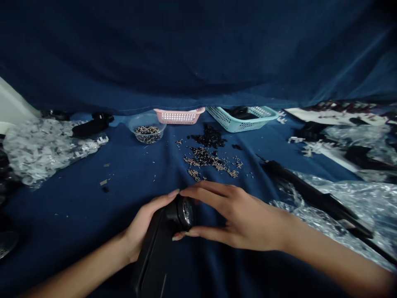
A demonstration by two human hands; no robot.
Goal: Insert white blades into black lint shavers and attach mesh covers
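Note:
Low in the middle is a black handheld device (155, 256) with a long body and a round end. The face of that end is a shiny silver disc (187, 212), turned to the right. My left hand (144, 225) is wrapped around the body from the left, its thumb along the top and fingertips showing underneath. From the right, my right hand (235, 215) grips the rim of the round end between thumb and fingers. Just beyond my hands lie loose small screws (206, 159) and a heap of small black parts (209, 136).
A clear bowl of screws (148, 134), a pink basket (180, 116) and a teal basket (238, 124) stand at the back. Bagged white parts (46, 145) lie left. A black electric screwdriver (310, 188) rests on clear plastic wrap (366, 198) at right.

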